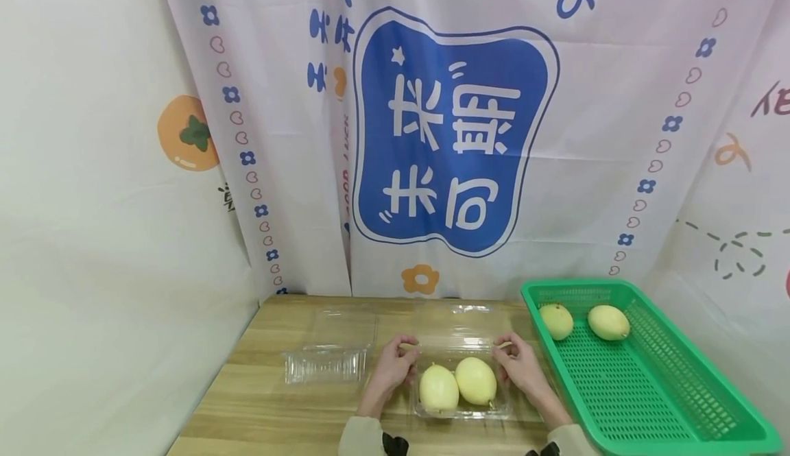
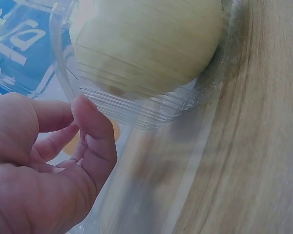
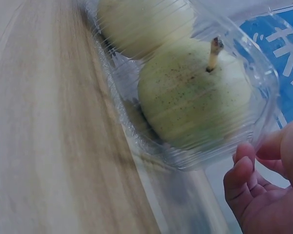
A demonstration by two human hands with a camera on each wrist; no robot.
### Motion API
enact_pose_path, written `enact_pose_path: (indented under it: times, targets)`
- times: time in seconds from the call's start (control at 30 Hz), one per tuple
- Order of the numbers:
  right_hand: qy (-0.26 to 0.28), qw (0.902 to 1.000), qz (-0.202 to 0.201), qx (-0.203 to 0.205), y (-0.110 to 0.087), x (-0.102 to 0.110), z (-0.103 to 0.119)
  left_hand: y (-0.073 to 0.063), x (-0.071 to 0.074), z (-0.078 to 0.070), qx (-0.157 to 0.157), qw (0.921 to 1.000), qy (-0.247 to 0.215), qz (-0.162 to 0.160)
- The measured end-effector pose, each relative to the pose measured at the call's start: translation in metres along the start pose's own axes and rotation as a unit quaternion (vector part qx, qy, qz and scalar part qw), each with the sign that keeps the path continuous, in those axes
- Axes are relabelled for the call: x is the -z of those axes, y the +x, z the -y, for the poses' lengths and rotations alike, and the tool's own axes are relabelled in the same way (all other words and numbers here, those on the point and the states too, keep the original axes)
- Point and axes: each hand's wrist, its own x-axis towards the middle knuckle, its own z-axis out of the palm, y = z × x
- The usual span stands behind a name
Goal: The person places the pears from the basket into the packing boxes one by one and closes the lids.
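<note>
A clear plastic clamshell box (image 1: 432,415) sits on the table in front of me, its lid (image 1: 457,329) lying back toward the curtain. Two pale yellow pears (image 1: 439,390) rest side by side in its base; one pear (image 3: 195,92) shows a brown stem through the wall in the right wrist view. With thumb and fingers, my left hand (image 1: 393,367) pinches the rim at the box's left side, near the hinge. On the opposite side my right hand (image 1: 521,368) pinches the rim too, its fingertips (image 3: 244,151) at the corner.
Another clear box (image 1: 326,365) stands open on the wooden table (image 1: 247,401) at the left. At the right is a green basket (image 1: 679,350) with two more pears (image 1: 609,323) at its far end. A printed curtain (image 1: 296,168) hangs behind the table.
</note>
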Motion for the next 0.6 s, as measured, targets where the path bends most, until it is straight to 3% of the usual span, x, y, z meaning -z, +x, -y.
enact_pose_path:
  times: [0.2, 0.6]
  targets:
    - [0.010, 0.9999, -0.005, 0.008, 0.0019, -0.0005, -0.0030, 0.0005, -0.0008, 0.0001, 0.003, 1.0000, -0.004, -0.007]
    - [0.038, 0.9990, -0.011, 0.020, 0.0000, 0.0006, -0.0008, 0.0010, 0.0005, -0.0033, 0.046, 0.9986, -0.020, -0.015]
